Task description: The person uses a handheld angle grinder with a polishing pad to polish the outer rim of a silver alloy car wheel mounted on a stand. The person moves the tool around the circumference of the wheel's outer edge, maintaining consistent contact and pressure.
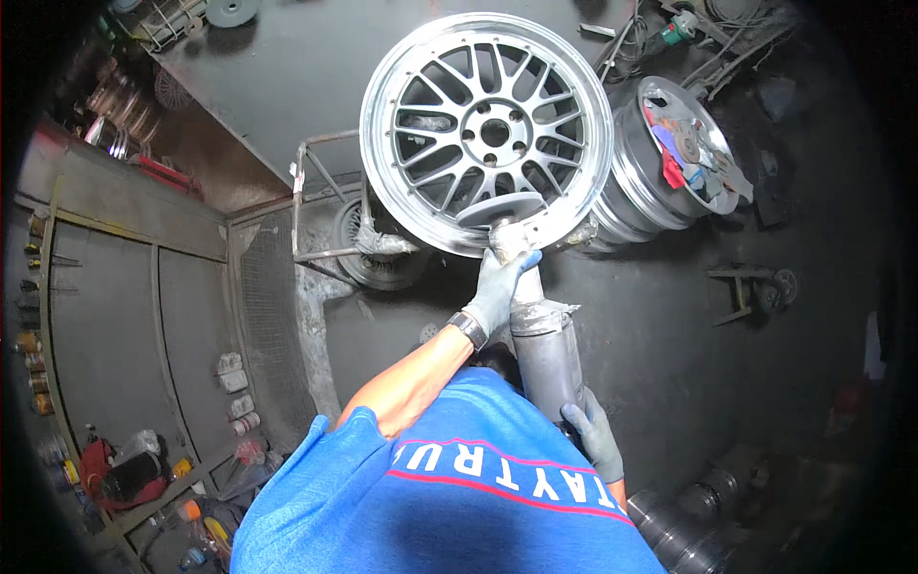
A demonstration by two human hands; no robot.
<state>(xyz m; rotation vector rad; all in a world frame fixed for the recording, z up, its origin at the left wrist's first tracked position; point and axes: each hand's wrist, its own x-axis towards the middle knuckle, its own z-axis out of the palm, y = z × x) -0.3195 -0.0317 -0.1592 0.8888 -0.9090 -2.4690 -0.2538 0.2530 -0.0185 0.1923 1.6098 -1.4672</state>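
Observation:
A silver multi-spoke alloy wheel (413,226) stands face up in front of me, its polished lip bright. My left hand (498,289), in a grey-blue glove, is wrapped round the front neck of an angle grinder (547,356). Farther back, my right hand (594,437), also gloved, grips the tool's rear end; some of its fingers are hidden behind the body. The grinder's round grey disc (499,208) lies over the lower lip and spoke ends of the wheel. Whether the disc presses on the metal cannot be told.
A metal frame stand (298,206) is left of the wheel, with another spoked wheel (381,270) below. Stacked rims (639,177) at the right hold colourful rags (684,148). A green power tool (679,29) hangs behind. Shelving with cans (158,325) lines the left side.

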